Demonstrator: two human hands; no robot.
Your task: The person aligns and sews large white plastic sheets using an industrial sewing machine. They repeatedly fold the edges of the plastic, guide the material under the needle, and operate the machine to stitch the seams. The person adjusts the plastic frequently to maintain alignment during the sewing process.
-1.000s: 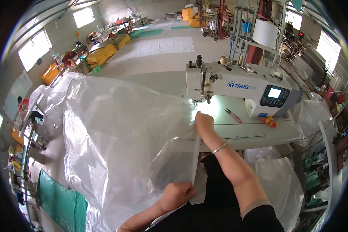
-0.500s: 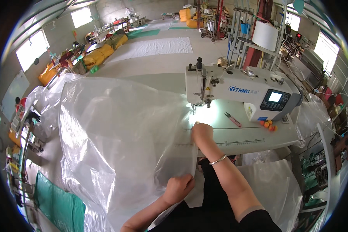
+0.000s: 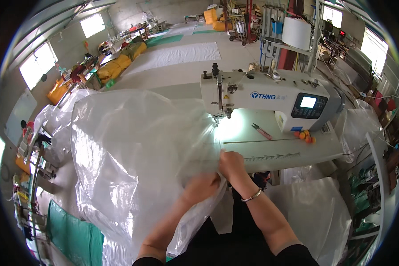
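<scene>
A large translucent plastic sheet (image 3: 119, 146) covers the left of the sewing table (image 3: 270, 155) and hangs over its front edge. Its right edge runs up to the needle area of a white sewing machine (image 3: 261, 95). My right hand (image 3: 232, 165), with a bangle at the wrist, is closed on the sheet's edge just in front of the needle. Close by on the left, my left hand (image 3: 202, 188) is closed on the same edge and somewhat blurred. The fingertips of both hands are partly hidden.
Pink-handled thread snips (image 3: 262, 131) lie on the lit table right of the needle. Several small orange balls (image 3: 305, 135) sit by the machine's base. A white thread cone (image 3: 296, 33) stands behind. More plastic sheeting (image 3: 312, 217) hangs at right, and a green sheet (image 3: 73, 232) lies lower left.
My left hand has moved up and forward, nearer the right hand. My right hand has come slightly back toward me, still on the sheet. The view has shifted a little.
</scene>
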